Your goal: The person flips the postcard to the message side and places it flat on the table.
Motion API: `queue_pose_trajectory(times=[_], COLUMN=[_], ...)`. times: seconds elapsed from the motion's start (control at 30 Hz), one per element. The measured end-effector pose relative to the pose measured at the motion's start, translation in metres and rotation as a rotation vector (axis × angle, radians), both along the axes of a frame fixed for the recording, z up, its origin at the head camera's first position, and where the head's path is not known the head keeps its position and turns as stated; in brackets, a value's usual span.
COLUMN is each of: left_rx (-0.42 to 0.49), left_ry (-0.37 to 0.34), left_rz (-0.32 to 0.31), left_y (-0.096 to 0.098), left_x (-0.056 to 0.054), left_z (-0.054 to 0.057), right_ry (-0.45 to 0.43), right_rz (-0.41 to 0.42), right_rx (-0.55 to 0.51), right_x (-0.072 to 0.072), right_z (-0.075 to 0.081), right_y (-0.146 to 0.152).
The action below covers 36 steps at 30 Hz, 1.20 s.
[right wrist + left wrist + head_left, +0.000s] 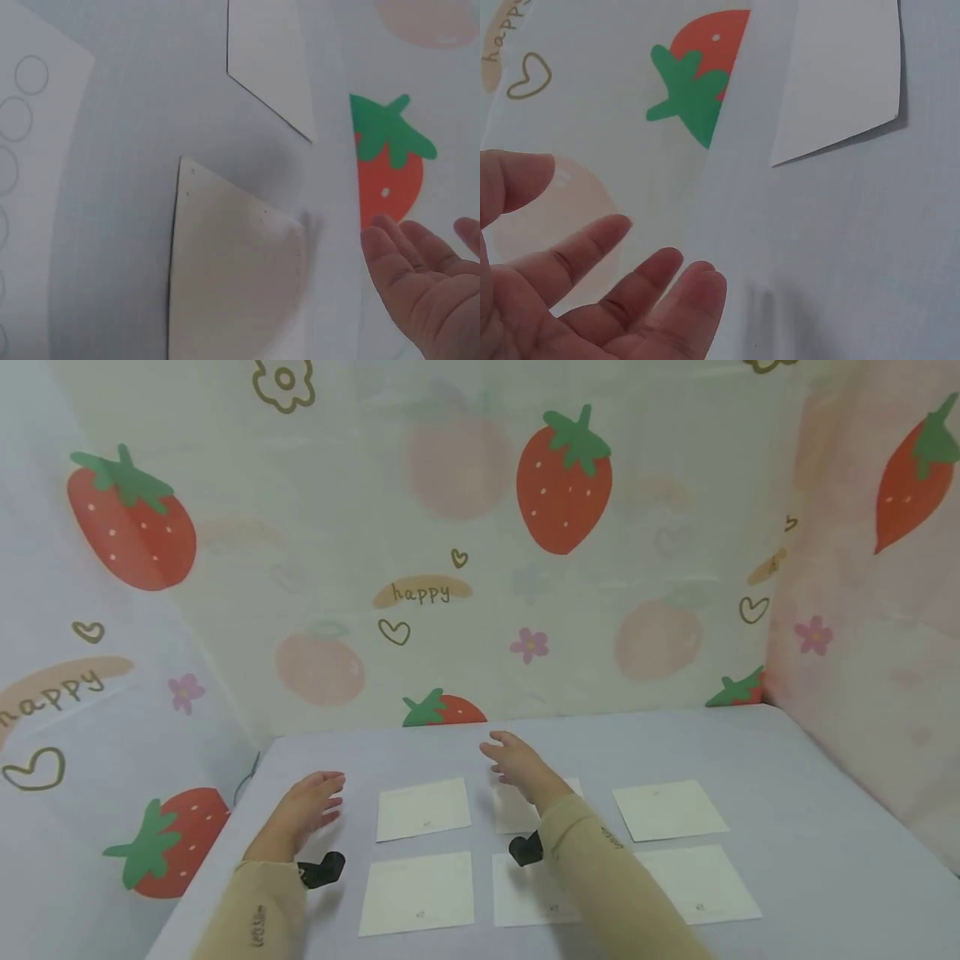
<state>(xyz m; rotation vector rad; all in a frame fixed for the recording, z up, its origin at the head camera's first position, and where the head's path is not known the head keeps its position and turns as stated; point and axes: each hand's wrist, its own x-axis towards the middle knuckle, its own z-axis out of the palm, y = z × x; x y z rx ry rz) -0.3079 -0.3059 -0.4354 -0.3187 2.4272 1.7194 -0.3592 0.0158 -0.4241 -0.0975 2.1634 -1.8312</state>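
Observation:
Several white paper cards lie in two rows on the pale table. My left hand hovers left of the back-left card, its fingers loosely bent and holding nothing. Over the back-middle card reaches my right hand, also bare, with fingers relaxed and partly spread. The right forearm hides part of that card and of the front-middle card. In the left wrist view, the left hand's fingers are apart from the card. The right wrist view shows small dark marks on the near card.
The front-left card, back-right card and front-right card also lie flat. A row of drawn circles runs along a sheet in the right wrist view. A strawberry-print curtain encloses the table behind and at both sides.

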Motion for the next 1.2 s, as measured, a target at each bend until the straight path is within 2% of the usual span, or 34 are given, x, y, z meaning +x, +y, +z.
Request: queue_pose_trajectory(times=[0.2, 0.4, 0.5, 0.77, 1.2], left_rx=[-0.003, -0.025, 0.004, 0.031, 0.041], left_ry=[-0.059, -0.087, -0.104, -0.116, -0.126], left_rz=[0.029, 0.074, 0.091, 0.124, 0.126], left_y=[0.012, 0.022, 0.026, 0.029, 0.025], left_x=[-0.006, -0.009, -0.010, -0.020, -0.024], left_z=[-0.013, -0.022, -0.023, -0.024, -0.026], right_ry=[-0.048, -0.020, -0.032, -0.089, -0.121], right_rz=[-0.036, -0.026, -0.027, -0.040, -0.024], right_rx=[0.041, 0.206, 0.230, 0.205, 0.125], right_x=[-0.001, -0.001, 0.000, -0.002, -0.009], right_z=[-0.012, -0.023, -0.027, -0.026, -0.028], right_y=[-0.012, -0.023, -0.026, -0.033, -0.043])
